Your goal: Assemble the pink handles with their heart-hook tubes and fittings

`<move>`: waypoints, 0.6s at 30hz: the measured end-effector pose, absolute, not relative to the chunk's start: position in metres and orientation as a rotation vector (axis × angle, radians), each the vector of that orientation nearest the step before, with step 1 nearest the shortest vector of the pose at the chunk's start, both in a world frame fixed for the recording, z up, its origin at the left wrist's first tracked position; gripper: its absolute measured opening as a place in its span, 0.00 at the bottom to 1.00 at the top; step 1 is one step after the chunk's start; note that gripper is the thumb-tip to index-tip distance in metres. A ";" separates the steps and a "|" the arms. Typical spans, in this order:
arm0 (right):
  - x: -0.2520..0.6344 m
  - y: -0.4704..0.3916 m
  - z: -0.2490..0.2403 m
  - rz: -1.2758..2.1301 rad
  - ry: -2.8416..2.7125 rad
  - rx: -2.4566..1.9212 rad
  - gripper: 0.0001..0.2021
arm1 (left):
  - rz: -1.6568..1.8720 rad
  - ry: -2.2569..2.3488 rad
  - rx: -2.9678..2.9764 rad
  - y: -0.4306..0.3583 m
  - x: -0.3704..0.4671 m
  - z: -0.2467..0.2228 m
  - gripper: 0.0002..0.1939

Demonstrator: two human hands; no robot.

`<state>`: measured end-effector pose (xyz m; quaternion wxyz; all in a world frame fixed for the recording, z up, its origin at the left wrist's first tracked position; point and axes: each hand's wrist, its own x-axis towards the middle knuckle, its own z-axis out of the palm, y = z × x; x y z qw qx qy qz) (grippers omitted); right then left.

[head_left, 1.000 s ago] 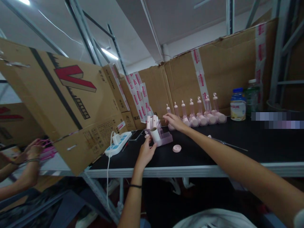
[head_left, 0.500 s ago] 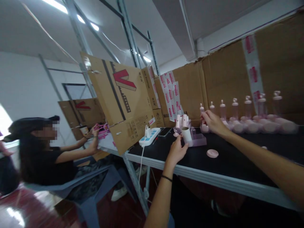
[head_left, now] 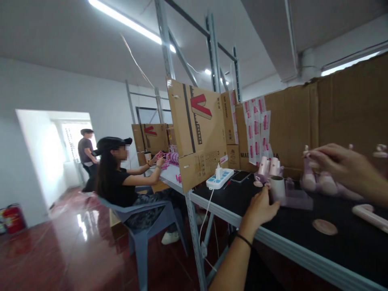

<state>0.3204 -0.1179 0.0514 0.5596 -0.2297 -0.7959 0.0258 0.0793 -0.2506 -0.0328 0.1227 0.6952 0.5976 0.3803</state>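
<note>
Holding the upright white cylindrical plastic tube in our left hand, fingers wrapped round it, on the black surface, we find our right hand (blurred, loosely curled, its grip unclear) hovering to the tube's right over pale pink bottles.

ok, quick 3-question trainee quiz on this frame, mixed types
1. True or false: the left hand is at the white cylinder.
2. The right hand is over: A) pink bottles B) power strip C) phone
3. What flat pink thing lies on the black table, near its front edge?

Key:
1. True
2. A
3. A round pink disc
</note>
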 end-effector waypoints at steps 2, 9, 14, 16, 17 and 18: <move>0.329 -0.123 0.046 0.072 -1.974 -0.468 0.20 | 1.109 1.752 2.036 -0.251 0.080 -0.032 0.34; 0.360 -0.124 0.010 0.190 -1.948 -0.519 0.16 | 1.125 1.749 2.044 -0.245 0.077 -0.032 0.35; 0.373 -0.139 0.022 0.156 -1.934 -0.504 0.19 | 1.126 1.758 2.057 -0.239 0.078 -0.031 0.33; 0.376 -0.147 0.029 0.178 -1.930 -0.524 0.20 | 1.124 1.775 2.045 -0.236 0.079 -0.028 0.31; 0.377 -0.150 0.031 0.189 -1.945 -0.527 0.19 | 1.126 1.779 2.046 -0.235 0.079 -0.027 0.30; 0.378 -0.151 0.032 0.201 -1.976 -0.524 0.19 | 1.125 1.778 2.053 -0.234 0.079 -0.026 0.30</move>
